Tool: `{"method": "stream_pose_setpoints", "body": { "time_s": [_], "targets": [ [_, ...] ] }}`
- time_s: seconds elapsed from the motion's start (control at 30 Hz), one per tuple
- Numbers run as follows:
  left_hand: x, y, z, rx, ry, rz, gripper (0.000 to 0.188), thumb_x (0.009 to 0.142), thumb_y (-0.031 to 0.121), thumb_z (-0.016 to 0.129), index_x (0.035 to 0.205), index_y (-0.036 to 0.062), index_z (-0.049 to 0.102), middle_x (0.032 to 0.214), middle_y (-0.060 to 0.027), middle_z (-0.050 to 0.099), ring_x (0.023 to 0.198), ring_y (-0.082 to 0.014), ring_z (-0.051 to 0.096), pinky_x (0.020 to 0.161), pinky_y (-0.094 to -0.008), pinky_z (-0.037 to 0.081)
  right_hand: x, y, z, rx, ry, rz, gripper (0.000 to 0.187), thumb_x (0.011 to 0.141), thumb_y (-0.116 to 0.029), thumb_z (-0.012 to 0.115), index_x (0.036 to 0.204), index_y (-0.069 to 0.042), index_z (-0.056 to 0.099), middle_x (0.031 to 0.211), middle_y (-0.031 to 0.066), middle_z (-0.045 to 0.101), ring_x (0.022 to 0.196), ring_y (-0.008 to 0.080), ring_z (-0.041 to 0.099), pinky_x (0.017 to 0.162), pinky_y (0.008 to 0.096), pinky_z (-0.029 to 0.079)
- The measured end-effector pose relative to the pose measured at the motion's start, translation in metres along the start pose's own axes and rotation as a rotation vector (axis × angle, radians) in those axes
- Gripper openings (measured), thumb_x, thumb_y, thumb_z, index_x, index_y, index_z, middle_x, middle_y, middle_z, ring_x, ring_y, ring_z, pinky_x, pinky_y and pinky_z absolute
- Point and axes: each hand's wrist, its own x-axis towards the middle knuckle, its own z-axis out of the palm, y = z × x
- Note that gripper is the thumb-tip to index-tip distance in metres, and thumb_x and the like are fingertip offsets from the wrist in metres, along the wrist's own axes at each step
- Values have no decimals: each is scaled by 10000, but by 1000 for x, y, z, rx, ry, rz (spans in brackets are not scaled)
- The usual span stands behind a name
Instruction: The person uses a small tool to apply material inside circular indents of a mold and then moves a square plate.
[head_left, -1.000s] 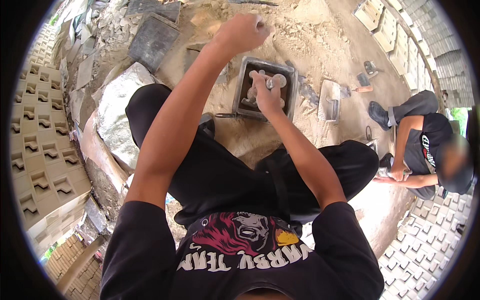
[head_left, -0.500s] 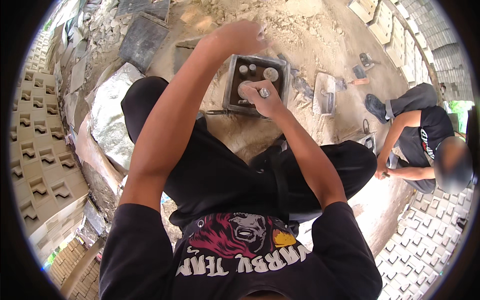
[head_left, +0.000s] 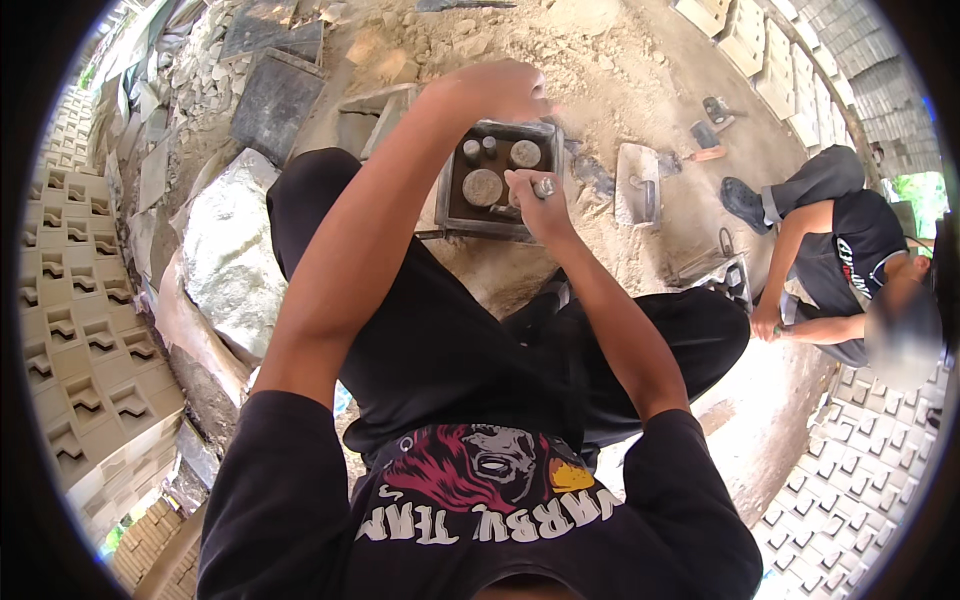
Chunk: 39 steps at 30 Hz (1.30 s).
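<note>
A dark square moulding frame (head_left: 447, 205) lies on the sandy ground between my knees. Inside, on a brown sandy bed, are a large round grey disc (head_left: 482, 187), a smaller round disc (head_left: 525, 153) and two short cylinders (head_left: 471, 149). My right hand (head_left: 543, 212) is at the frame's near right corner, its fingers closed round a short handled tool (head_left: 545, 187) with a rounded metallic top; the tool's lower end is hidden. Over the far edge hovers my left hand (head_left: 505, 90), its fingers smeared by motion, so what it holds cannot be made out.
Right of the frame lie a pale trough-like tray (head_left: 638, 187) and a wooden-handled tool (head_left: 705, 154). A crouching person (head_left: 835, 255) works farther right. Dark slabs (head_left: 277, 108) and a large pale sack-like lump (head_left: 230, 255) are at left. Stacked blocks (head_left: 85, 320) line the left side.
My right hand has moved off the large disc to the frame's right side, uncovering the disc. My left hand stays above the far edge, still blurred. The whole view has shifted slightly.
</note>
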Motion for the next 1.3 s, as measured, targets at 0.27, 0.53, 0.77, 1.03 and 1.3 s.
{"method": "stream_pose_setpoints", "body": {
  "time_s": [0.27,0.53,0.77,1.03,1.3],
  "targets": [
    [2,-8,3,9,19,26,574,878,533,555,1087,7,651,969,-152,692,873,-296,656,756,-404,495,-4,-8,18,-78,7,97,442,965,-270,546,614,-4,505,519,-6,388,539,72,372,511,308,349],
    [-10,-8,-12,-2,-8,17,621,884,549,529,1174,8,628,1055,-175,682,938,-312,658,804,-406,502,29,13,50,-98,-37,-43,531,1016,-363,493,585,-57,444,559,-47,429,540,50,385,505,256,335],
    [-9,-22,-26,-25,186,-37,662,879,585,530,1162,-6,624,1000,-185,687,898,-294,667,792,-393,508,46,39,57,-242,109,-272,514,973,-401,560,637,-24,465,531,31,385,526,110,350,492,323,335],
    [-34,-54,-53,-191,495,-272,536,855,447,595,1099,-28,646,868,-257,689,864,-402,682,798,-476,515,46,-3,59,-94,-40,-131,564,974,-489,513,689,-2,503,575,39,346,601,127,351,559,340,352],
    [-37,-34,-58,-26,606,-354,553,833,486,579,1026,-23,676,869,-267,682,903,-430,664,819,-487,513,72,0,70,-33,141,47,633,960,-538,508,634,4,479,564,27,382,595,121,368,549,354,360]
  ]
}}
